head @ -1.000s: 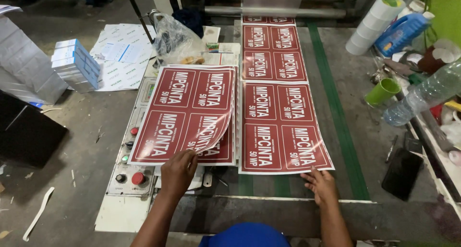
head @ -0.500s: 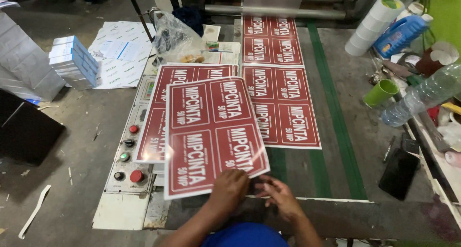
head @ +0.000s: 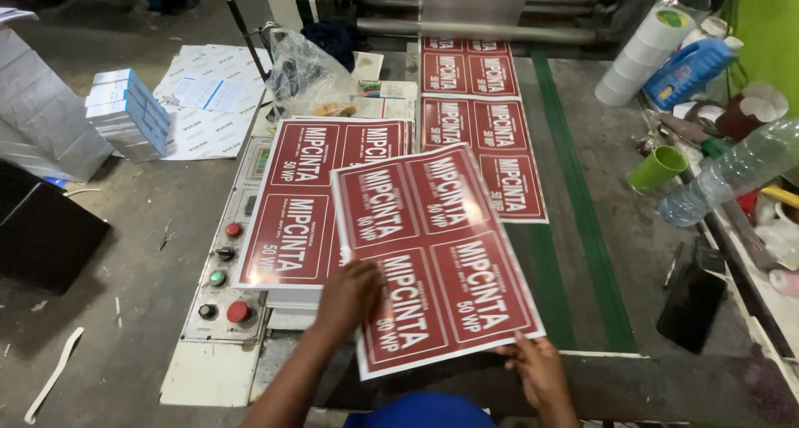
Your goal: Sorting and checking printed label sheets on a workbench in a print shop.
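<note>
Both hands gripped one red printed sheet (head: pixel 433 253), tilted. Left hand (head: pixel 348 295) lay flat on its face beside the stack (head: pixel 320 199); right hand (head: pixel 539 368) pinched its lower corner.

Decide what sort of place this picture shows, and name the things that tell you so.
Probably a print shop: a person's hands hold a red printed sheet, more sheets come off a roller machine, and a button panel sits beside the stack.

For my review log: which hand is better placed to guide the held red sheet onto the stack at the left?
Probably left: the left hand lies on the red sheet beside the stack; the right hand pinches its far corner.
</note>
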